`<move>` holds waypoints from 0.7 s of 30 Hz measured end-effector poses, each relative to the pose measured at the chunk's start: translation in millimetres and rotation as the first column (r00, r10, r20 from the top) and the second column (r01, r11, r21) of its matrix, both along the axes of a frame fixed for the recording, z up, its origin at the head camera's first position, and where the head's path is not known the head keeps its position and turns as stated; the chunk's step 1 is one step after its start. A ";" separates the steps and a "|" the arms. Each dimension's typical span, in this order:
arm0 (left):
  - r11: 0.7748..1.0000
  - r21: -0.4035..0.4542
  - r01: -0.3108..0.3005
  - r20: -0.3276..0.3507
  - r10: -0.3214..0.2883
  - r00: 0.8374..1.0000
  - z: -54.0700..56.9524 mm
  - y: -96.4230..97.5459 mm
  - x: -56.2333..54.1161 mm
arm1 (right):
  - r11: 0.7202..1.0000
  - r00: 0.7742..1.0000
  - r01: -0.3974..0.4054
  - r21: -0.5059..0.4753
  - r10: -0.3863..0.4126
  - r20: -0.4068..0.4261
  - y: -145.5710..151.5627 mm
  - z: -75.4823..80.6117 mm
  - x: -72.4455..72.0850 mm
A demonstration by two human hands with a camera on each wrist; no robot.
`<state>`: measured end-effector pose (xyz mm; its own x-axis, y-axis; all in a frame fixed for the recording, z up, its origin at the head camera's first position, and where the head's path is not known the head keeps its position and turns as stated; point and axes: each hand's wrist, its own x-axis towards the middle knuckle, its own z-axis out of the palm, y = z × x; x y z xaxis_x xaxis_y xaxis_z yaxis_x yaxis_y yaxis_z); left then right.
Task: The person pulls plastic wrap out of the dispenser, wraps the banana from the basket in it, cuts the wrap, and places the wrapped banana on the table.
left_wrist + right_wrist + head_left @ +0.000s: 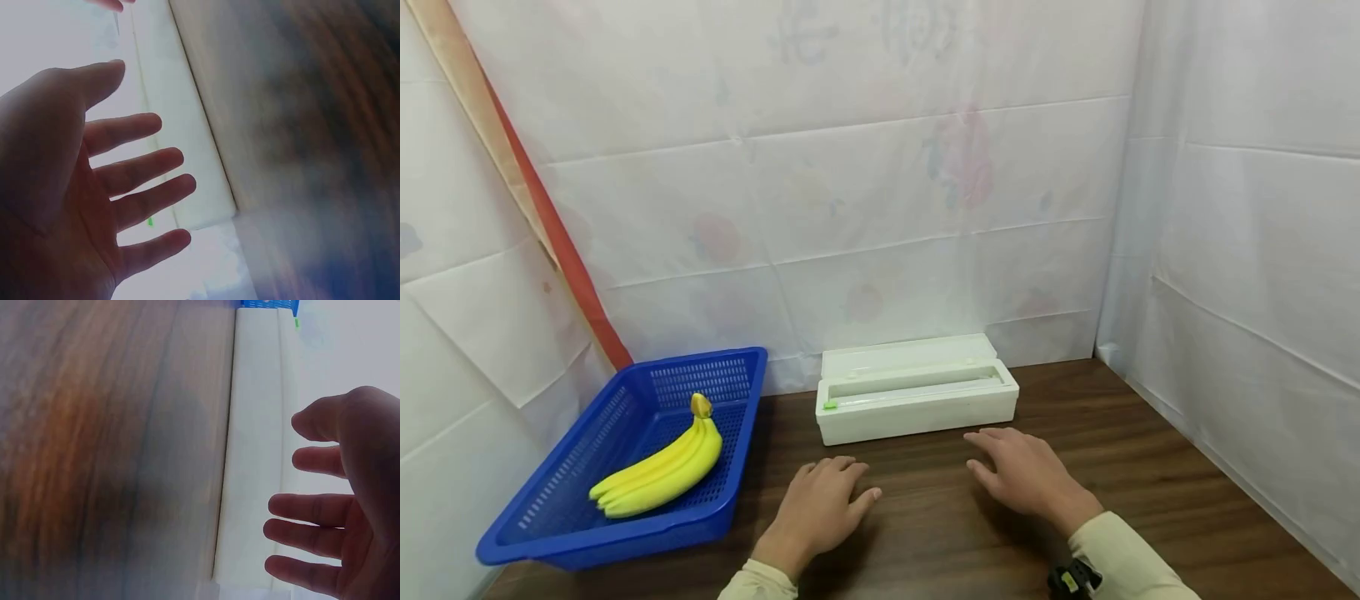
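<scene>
A long white box [917, 414] stands on the dark wooden table against the back, its lid [910, 354] tipped back. Inside lies a pale roll, and a small green tab [830, 405] shows at the left end of the rim. My left hand [823, 508] hovers in front of the box's left part, fingers spread and holding nothing. To its right, my right hand [1022, 471] is held before the box's right end, also with nothing in it. Both wrist views show the palms with fingers extended, overlapping the box's long front wall [253, 444].
At the left sits a blue plastic basket [741, 467] with a bunch of yellow bananas [670, 467] in it. White sheeting [865, 208] covers the walls behind and at both sides. A red and tan strip [550, 208] slants down the back left corner.
</scene>
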<state>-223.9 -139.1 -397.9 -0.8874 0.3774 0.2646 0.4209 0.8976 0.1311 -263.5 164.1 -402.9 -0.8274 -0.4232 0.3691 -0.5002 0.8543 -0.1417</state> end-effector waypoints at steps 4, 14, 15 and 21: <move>1.000 0.000 0.003 0.004 -0.003 1.000 -0.6 -1.1 -1.2 | 1.000 1.000 0.010 -0.003 -0.010 0.018 -2.3 1.1 -2.7; 1.000 0.030 -0.007 -0.093 0.009 0.996 6.6 1.1 -14.7 | 0.999 0.998 0.039 0.008 -0.039 0.046 -1.2 12.6 -10.1; 0.999 0.035 -0.010 -0.105 0.014 0.994 7.6 1.5 -16.0 | 0.999 0.998 0.041 0.004 -0.041 0.049 -0.6 13.3 -10.9; 0.998 0.049 -0.039 -0.207 0.048 0.977 7.0 -1.1 -22.5 | 0.999 0.996 0.049 -0.024 -0.047 0.079 0.0 12.2 -18.5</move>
